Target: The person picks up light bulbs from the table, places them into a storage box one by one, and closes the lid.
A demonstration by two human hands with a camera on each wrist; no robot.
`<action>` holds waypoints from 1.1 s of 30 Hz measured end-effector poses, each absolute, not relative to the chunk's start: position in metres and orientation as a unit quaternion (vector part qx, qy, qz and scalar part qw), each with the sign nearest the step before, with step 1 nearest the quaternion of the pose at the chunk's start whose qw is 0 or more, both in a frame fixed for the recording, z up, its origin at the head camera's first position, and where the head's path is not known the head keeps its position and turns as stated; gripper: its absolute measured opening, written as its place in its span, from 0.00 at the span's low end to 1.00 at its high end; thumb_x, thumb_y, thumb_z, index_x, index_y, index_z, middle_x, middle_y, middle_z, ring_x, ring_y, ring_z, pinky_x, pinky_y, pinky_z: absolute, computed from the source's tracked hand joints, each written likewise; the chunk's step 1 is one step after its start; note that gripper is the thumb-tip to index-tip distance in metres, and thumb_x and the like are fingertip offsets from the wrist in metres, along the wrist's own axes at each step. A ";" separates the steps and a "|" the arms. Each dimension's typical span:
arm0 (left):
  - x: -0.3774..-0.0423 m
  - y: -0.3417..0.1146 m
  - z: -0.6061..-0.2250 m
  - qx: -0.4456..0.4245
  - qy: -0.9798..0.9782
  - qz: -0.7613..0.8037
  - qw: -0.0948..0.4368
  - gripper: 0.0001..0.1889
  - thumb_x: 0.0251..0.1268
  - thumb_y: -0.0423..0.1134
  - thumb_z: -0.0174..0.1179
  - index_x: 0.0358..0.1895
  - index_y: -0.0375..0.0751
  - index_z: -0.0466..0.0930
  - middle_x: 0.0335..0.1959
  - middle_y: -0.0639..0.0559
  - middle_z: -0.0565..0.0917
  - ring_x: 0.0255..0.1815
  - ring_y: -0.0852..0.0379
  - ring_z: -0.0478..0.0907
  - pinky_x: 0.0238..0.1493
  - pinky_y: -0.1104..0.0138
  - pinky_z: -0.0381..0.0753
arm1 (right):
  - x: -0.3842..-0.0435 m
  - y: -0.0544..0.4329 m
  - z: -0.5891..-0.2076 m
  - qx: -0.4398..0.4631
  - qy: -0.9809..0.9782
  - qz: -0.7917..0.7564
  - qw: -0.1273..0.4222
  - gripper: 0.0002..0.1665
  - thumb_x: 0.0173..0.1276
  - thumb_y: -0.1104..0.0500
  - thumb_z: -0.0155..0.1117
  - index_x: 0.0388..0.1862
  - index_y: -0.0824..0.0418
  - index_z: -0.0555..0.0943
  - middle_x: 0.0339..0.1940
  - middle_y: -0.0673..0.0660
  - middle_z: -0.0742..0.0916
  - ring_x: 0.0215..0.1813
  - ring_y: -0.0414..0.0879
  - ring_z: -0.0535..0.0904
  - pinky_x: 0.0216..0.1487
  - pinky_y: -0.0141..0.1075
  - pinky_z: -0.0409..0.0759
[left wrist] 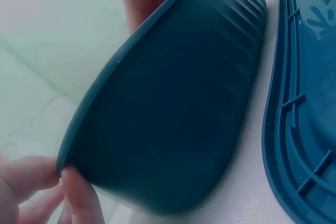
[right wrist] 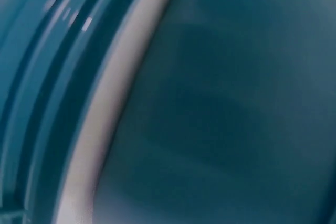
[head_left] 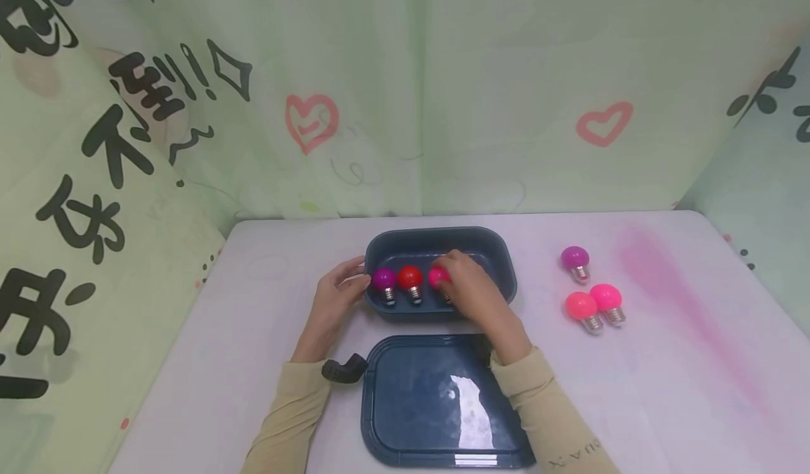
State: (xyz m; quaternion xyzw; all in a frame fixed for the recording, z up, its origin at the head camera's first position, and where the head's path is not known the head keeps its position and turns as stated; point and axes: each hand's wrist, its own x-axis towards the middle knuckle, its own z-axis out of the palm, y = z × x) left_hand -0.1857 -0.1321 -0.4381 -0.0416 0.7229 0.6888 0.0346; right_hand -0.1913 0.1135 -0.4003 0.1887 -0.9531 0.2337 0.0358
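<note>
A dark blue plastic container (head_left: 411, 315) stands near the back of the table. Its left rim is pinched between the thumb and fingers of my left hand (head_left: 332, 305), which the left wrist view shows closely at the rim (left wrist: 65, 150). Inside, a purple light bulb (head_left: 384, 279) and a red light bulb (head_left: 410, 277) lie side by side, metal bases toward me. My right hand (head_left: 474, 292) reaches over the front right rim and grips a pink light bulb (head_left: 438, 275) beside the red one. Its fingers partly hide that bulb. The right wrist view is blurred and shows no fingers.
In front of the container lies its dark blue lid (head_left: 411, 404), partly under my right forearm. On the table to the right are a purple bulb (head_left: 575, 257), a coral bulb (head_left: 581, 306) and another pink bulb (head_left: 605, 296). A printed curtain (head_left: 481, 108) hangs behind the table.
</note>
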 end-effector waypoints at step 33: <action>-0.186 -0.132 -0.440 -0.032 0.719 0.693 0.029 0.24 0.67 0.32 0.62 0.66 0.39 0.74 0.58 0.37 0.78 0.50 0.55 0.81 0.44 0.71 0.81 | -0.192 0.137 -0.382 0.197 -0.955 0.209 0.079 0.22 0.62 0.62 0.73 0.54 0.69 0.81 0.49 0.64 0.84 0.54 0.57 0.81 0.58 0.50 0.79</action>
